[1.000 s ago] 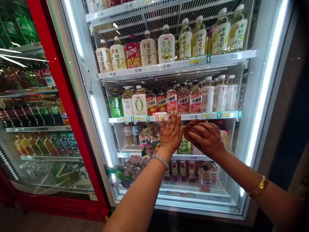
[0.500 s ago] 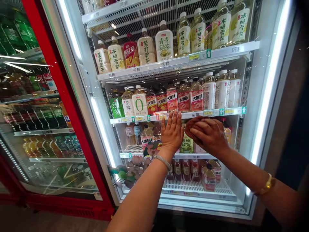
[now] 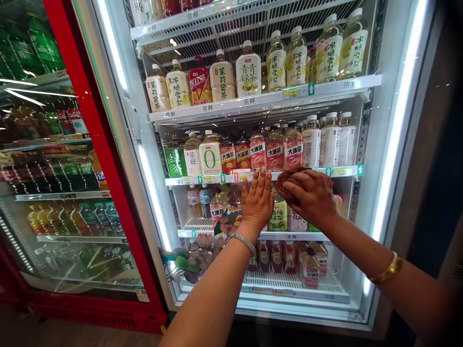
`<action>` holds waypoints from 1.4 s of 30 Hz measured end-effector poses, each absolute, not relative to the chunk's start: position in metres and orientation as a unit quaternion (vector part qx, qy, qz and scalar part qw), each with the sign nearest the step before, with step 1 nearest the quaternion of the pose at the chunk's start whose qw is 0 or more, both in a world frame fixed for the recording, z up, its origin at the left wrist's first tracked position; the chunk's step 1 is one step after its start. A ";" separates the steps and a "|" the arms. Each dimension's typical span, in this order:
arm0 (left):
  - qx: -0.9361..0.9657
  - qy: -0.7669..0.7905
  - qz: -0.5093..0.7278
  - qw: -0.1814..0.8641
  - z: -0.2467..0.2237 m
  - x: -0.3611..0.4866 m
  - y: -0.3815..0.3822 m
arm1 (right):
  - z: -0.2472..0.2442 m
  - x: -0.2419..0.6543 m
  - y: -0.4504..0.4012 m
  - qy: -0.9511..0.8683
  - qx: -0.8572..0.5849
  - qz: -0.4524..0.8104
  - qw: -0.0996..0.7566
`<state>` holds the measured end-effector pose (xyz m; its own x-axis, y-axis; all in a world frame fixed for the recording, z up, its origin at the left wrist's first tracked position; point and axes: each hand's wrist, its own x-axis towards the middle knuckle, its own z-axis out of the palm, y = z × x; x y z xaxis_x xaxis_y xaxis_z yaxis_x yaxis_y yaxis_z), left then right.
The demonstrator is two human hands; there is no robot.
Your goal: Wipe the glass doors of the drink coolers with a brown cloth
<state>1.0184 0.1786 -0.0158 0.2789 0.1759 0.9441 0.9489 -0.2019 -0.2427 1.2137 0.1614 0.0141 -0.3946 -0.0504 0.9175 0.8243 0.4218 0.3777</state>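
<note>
My left hand lies flat with its fingers spread against the glass door of a lit drinks cooler. A pale bangle circles that wrist. To its right, my right hand presses a crumpled dark reddish-brown cloth to the same glass, fingers bent over it. The gold bracelet is on my right forearm. Behind the glass, bottles with red labels stand on the middle shelf just above my hands. A green-labelled bottle shows between my wrists, partly hidden.
Several tea bottles line the upper shelf. A white shelf edge carries price tags. Leaf and flower decorations appear low on the left part of the glass. A second cooler with a red frame stands to the left.
My right hand and the cloth have shifted slightly up and left across the glass. My left hand stays spread in nearly the same place. The view has turned a little.
</note>
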 end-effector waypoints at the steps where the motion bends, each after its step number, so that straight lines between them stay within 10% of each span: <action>1: -0.653 -0.429 -0.419 0.462 -0.016 1.018 0.179 | 0.004 1.220 0.160 -0.708 -0.262 -0.471 0.457; 13: -0.670 -0.444 -0.418 0.425 -0.015 1.020 0.178 | 0.026 1.229 0.170 -0.647 -0.367 -0.386 0.546; 22: -0.674 -0.445 -0.418 0.415 -0.016 1.020 0.177 | -0.028 1.261 0.154 -0.719 -0.271 -0.475 0.429; 30: -0.668 -0.443 -0.427 0.419 -0.019 1.022 0.179 | 0.035 1.259 0.170 -0.634 -0.390 -0.381 0.548; 42: -0.716 -0.395 -0.407 0.407 -0.016 1.054 0.159 | -0.003 1.299 0.159 -0.691 -0.301 -0.503 0.422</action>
<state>1.0540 0.1589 -0.0162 0.3567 0.2356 0.9041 0.8969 -0.3570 -0.2608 1.2985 0.1593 -0.0033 -0.4619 -0.0086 0.8869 0.8414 0.3119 0.4413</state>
